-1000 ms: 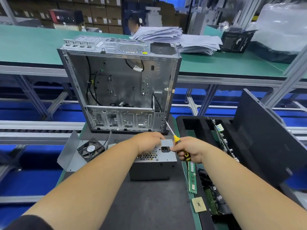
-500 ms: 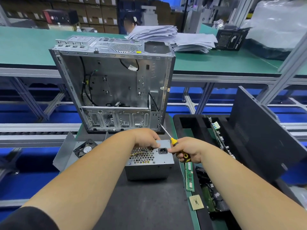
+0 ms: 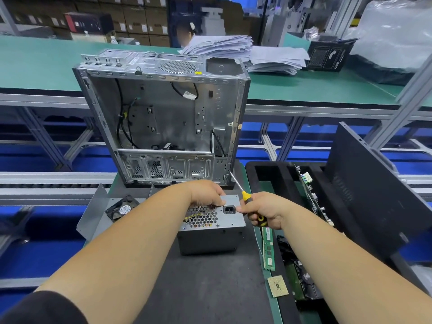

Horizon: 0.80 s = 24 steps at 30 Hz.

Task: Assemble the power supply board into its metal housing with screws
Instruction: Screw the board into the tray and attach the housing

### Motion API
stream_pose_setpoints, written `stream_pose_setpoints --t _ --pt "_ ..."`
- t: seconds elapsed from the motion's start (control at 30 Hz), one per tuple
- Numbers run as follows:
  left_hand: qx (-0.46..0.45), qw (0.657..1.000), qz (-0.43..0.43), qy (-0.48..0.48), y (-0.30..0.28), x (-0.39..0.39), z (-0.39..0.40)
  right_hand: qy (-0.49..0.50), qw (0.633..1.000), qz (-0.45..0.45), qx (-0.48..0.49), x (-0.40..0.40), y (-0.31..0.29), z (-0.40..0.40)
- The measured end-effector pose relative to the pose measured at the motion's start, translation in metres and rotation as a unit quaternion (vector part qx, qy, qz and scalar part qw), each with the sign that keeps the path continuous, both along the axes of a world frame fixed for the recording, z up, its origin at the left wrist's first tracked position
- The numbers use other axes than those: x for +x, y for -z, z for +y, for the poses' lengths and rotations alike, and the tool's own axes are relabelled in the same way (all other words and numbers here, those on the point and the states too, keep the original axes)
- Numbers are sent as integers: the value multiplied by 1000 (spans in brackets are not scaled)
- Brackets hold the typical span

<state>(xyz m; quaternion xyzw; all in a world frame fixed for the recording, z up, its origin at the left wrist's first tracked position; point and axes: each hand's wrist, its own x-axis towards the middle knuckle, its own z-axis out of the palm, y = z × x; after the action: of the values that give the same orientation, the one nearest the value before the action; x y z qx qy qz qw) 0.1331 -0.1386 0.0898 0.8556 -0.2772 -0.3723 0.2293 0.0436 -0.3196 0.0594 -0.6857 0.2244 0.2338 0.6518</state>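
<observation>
Open metal case [image 3: 163, 118] holds only cables; left hand [image 3: 205, 192] grips power supply [image 3: 210, 230] top, right hand [image 3: 264, 211] grips screwdriver [image 3: 245, 197].

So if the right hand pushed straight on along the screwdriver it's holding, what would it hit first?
Probably the open metal case: the screwdriver in the right hand points at its lower right corner, though depth is unclear.

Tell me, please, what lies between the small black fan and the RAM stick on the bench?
In the head view, the power supply unit stands between the fan and the RAM stick, with the left hand on its top.
</observation>
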Motion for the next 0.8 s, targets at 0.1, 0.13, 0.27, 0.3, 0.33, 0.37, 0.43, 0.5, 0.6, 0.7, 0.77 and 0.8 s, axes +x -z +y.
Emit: stream_pose_setpoints --t 0.1,0.13,0.27,0.3,0.33,0.37,0.43,0.5,0.6,0.7,0.77,0.8 --pt "6 1000 -5 4 1 0 -1 12 999 5 29 0 1 0" --pt "7 1000 -6 4 1 0 -1 16 999 7 41 -1 2 0" --pt "10 1000 -7 7 1 1 -2 23 998 8 61 0 3 0" --pt "8 1000 -2 4 2 2 -2 21 998 6 60 0 4 0" --pt "6 1000 2 0 2 3 -2 19 998 5 56 0 4 0" --pt "7 1000 4 -3 2 4 -3 16 999 4 49 -1 3 -1" --pt "13 1000 11 -2 0 6 -3 8 1000 -1 24 -1 2 -1" --pt "22 999 27 4 -3 8 -4 -2 1000 -14 -28 -3 -3 -1" --pt "39 998 53 19 -5 11 -6 -9 987 -55 -149 -6 -15 -6" --pt "42 993 112 18 -5 9 -10 12 962 -82 -259 -10 -34 -17" --pt "56 992 111 35 -4 7 -13 12 943 -99 -316 -15 -47 -24" --pt "62 991 108 42 -4 7 -14 8 933 -114 -342 -19 -52 -28"
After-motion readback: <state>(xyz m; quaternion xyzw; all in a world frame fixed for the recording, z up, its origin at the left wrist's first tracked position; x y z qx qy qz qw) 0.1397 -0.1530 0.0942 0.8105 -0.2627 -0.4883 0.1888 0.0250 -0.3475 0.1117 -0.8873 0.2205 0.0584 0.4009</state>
